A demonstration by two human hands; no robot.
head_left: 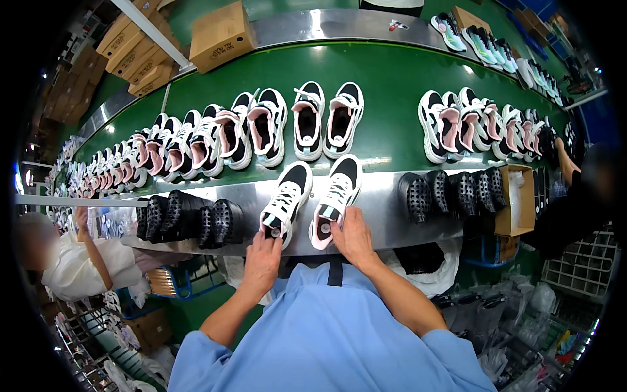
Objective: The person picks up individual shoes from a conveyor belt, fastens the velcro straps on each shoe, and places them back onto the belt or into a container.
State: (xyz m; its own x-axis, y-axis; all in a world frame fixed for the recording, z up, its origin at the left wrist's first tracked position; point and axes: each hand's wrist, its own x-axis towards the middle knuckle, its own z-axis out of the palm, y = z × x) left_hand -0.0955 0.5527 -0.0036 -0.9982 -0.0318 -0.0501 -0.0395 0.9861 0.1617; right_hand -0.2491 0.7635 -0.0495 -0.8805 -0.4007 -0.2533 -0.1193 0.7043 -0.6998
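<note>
Two white, black and pink sneakers lie toes-away on the steel ledge (379, 215) in front of me. My left hand (262, 260) grips the heel of the left sneaker (286, 201). My right hand (353, 236) holds the heel of the right sneaker (335, 199), its fingers curled at the pink opening. Behind them runs a green conveyor belt (392, 85) carrying another pair (326, 119) and long rows of the same sneakers.
Black shoe lasts stand on the ledge at left (189, 219) and right (450, 191). An open cardboard box (519, 199) sits at the right, more cartons (221, 34) beyond the belt. Other workers stand at far left (65, 261) and right (575, 189). Bins and bags lie below.
</note>
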